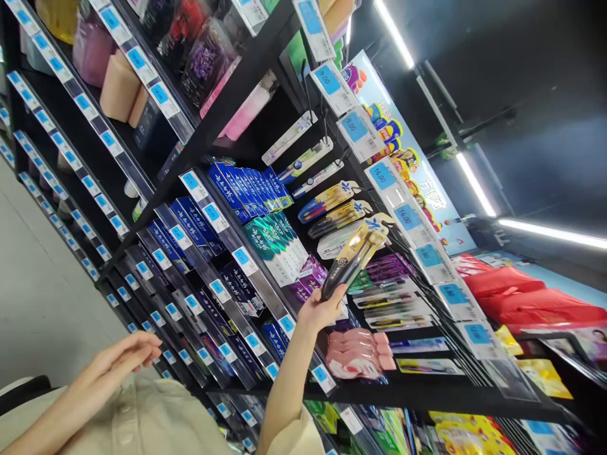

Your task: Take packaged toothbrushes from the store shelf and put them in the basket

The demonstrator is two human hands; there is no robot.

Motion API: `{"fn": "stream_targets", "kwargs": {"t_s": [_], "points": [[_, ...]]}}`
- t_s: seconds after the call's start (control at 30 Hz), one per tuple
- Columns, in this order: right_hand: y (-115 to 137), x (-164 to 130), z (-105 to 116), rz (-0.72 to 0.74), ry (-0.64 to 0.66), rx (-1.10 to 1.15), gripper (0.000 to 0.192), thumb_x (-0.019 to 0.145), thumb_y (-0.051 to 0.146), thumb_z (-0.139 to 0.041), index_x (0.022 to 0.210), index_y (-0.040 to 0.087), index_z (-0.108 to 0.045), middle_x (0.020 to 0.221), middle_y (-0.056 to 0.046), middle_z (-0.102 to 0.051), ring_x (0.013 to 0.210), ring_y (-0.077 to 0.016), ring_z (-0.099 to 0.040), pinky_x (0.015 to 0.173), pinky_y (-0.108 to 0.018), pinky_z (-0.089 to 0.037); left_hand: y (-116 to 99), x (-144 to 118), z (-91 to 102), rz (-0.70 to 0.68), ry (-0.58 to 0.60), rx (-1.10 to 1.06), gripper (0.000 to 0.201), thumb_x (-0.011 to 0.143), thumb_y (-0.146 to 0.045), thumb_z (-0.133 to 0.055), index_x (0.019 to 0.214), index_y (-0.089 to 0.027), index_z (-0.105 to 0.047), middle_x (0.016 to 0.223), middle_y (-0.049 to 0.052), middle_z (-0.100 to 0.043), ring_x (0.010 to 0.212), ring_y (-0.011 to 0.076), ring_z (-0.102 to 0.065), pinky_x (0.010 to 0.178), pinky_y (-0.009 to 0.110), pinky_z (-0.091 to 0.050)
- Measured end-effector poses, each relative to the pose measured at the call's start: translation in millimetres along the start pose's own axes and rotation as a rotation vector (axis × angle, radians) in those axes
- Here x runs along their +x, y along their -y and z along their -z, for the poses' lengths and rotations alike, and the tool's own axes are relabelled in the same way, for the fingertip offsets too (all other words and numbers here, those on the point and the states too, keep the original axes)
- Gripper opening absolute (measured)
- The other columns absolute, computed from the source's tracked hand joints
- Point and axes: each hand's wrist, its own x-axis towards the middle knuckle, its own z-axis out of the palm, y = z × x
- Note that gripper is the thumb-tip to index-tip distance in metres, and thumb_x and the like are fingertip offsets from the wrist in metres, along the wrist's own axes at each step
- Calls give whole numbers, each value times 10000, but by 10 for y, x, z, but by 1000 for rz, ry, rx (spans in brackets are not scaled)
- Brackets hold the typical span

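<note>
Left hand point(124, 355) hovers half-open; right hand point(321, 309) grips a toothbrush pack point(351, 258).

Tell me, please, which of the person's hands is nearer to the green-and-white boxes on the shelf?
Right. The right hand, holding a toothbrush pack, is below and right of the green-and-white boxes in the picture; the left hand is farther off, at lower left.

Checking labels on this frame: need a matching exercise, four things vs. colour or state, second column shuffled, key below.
Things:
1. Left hand
2. Right hand
3. Price tags
4. Ceiling lights

Colour or state:
A. gripping a toothbrush pack
B. lit
C. no item visible in it
D. mostly blue and white

Pairs: 1-C, 2-A, 3-D, 4-B
</note>
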Motion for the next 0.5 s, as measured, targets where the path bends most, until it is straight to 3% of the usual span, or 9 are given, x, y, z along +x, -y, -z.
{"fn": "stream_targets", "kwargs": {"t_s": [0.07, 0.27, 0.5], "points": [[-17, -13, -94, -19, -41, 80, 371, 857, 523, -712, 804, 193, -552, 618, 74, -481, 460, -41, -321, 369, -169, -254, -59, 27, 39, 4, -7, 30, 553, 567, -696, -800, 841, -215, -781, 786, 44, -775, 798, 247, -693, 721, 284, -581], [-25, 38, -553, -232, 59, 215, 357, 945, 525, -658, 871, 202, -525, 646, 103, -444, 491, -38, -359, 405, -130, -305, -38, 77, 174, 37, 28, 78, 553, 650, -717, -739, 899, -224, -760, 811, 38, -787, 838, 257, -696, 741, 288, -567], [-24, 489, -935, -335, 76, 237, 370, 878, 544, -749, 842, 228, -561, 646, 109, -384, 468, -34, -351, 403, -98, -391, 157, 189, 495, 105, -81, 110, 557, 550, -763, -771, 837, -286, -774, 799, 53, -804, 830, 301, -735, 695, 313, -608]]}}
